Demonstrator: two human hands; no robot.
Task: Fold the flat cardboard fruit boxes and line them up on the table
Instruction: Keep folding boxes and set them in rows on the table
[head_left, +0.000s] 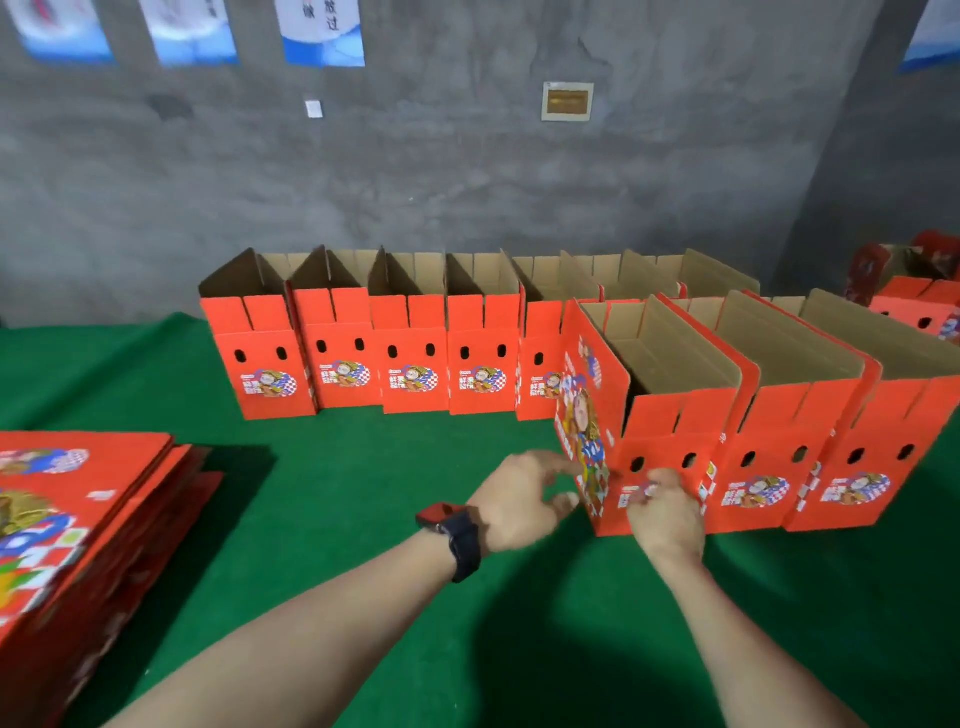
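A red folded fruit box (670, 421) stands open-topped at the left end of the nearer row, with two more folded boxes (810, 431) to its right. My right hand (667, 512) presses on its front face below the two oval holes. Just left of the box's printed side is my left hand (519, 499), which wears a dark watch, its fingers relaxed and reaching toward that side. Behind stands a back row of several folded boxes (332, 358). A stack of flat red boxes (88, 514) lies at the table's left.
A green cloth (363, 493) covers the table. A grey concrete wall (467, 182) with posters rises behind the back row. More red boxes (919, 301) sit at the far right. Bare cloth lies between the flat stack and the rows.
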